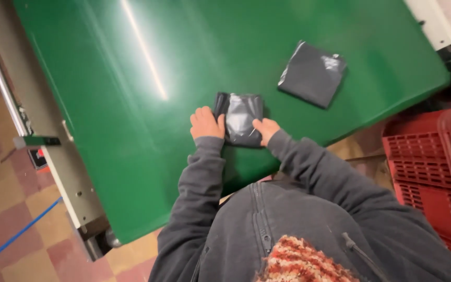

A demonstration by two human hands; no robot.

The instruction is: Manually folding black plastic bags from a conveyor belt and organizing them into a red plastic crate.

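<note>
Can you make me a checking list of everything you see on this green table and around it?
Surface: green table, shiny, with a streak of light.
Job's things: small grey plastic parcel flat on the table.
Clutter: second grey parcel lying apart, farther back.
Grippers: left hand and right hand touch the small parcel's sides.
Cables: nothing seen.
Surroundings: red crate at the right, checkered floor with a blue line.

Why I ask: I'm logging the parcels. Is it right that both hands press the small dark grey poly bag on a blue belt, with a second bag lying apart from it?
Not quite: the belt is green, not blue. The head view shows the left hand and right hand on the small dark grey poly bag, with a second bag lying apart.
</note>
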